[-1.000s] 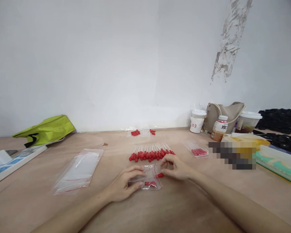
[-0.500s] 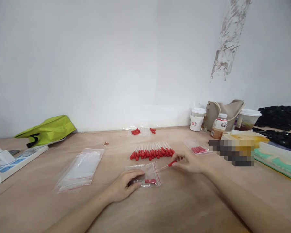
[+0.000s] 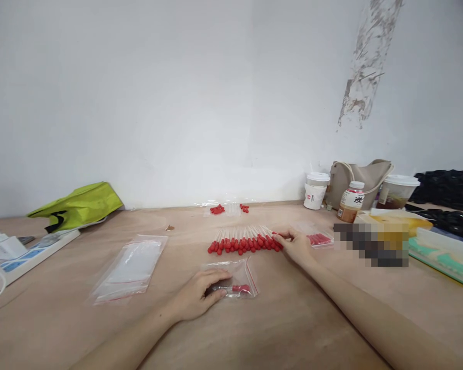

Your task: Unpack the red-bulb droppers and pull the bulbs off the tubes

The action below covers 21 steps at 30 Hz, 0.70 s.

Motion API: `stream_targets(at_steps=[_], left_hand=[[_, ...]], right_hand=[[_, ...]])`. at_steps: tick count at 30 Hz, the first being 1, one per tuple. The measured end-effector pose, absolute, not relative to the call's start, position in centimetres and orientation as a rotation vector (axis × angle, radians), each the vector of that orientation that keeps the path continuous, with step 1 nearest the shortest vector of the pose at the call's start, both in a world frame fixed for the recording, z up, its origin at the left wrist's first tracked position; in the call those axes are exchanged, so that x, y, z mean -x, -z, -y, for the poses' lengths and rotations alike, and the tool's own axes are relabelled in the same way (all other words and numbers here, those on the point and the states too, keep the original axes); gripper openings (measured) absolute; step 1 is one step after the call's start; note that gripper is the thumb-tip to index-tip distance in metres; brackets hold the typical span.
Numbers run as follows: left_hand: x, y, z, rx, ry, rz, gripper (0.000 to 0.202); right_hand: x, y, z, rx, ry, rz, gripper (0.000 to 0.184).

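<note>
just red-bulbed droppers (image 3: 244,243), neatly rowed

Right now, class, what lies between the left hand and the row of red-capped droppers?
In the head view: the clear zip bag the left hand holds, a red piece inside, then bare table up to the droppers.

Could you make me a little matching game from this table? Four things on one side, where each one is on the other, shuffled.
Things:
1. left hand
2. right hand
3. green bag
4. bottle

Places:
A. far back left
B. at the right end of the row of red-tipped droppers
C. holding the small clear bag
D. in front of the beige handbag

Pairs: 1-C, 2-B, 3-A, 4-D.
</note>
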State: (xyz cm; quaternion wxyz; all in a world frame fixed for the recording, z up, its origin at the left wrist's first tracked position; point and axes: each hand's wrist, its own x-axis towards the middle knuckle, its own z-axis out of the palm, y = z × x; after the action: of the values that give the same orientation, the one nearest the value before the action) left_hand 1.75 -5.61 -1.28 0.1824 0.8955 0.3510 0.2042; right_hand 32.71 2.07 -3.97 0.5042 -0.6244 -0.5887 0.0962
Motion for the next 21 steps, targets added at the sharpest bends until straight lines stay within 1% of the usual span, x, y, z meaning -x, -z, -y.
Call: stream_targets(at_steps=[4, 9, 11, 13, 17, 21], left_hand=[[-1.9, 1.1, 5.7, -2.53, -0.561, -0.999, 0.036], [-1.8, 0.9, 5.7, -2.532, -0.563, -0.985, 0.036], [-1.8, 0.8, 5.6, -2.532, -0.555, -0.973, 0.036], [-1.8, 0.7, 5.6, -2.539, -0.54, -0.93, 0.034], [-1.8, 0.3, 5.6, -2.596, -0.5, -0.858, 0.031], [-1.9, 0.4, 5.6, -2.612, -0.503, -0.901, 0.031]], right_hand=[[-32.8, 3.4, -1.4, 1.568, -0.215, 1.529, 0.037], [-33.2, 3.1, -0.5, 1.54, -0.035, 1.537, 0.042], [-32.9, 2.8, 0.3, 1.486, -0.032, 1.512, 0.038], [-32.3, 2.3, 1.5, 1.382, -0.121, 1.598, 0.031], [-29.9, 1.3, 4.0, 1.045, -0.384, 2.062, 0.016], [-27.2, 1.2, 5.3, 0.951, -0.345, 2.272, 0.012]])
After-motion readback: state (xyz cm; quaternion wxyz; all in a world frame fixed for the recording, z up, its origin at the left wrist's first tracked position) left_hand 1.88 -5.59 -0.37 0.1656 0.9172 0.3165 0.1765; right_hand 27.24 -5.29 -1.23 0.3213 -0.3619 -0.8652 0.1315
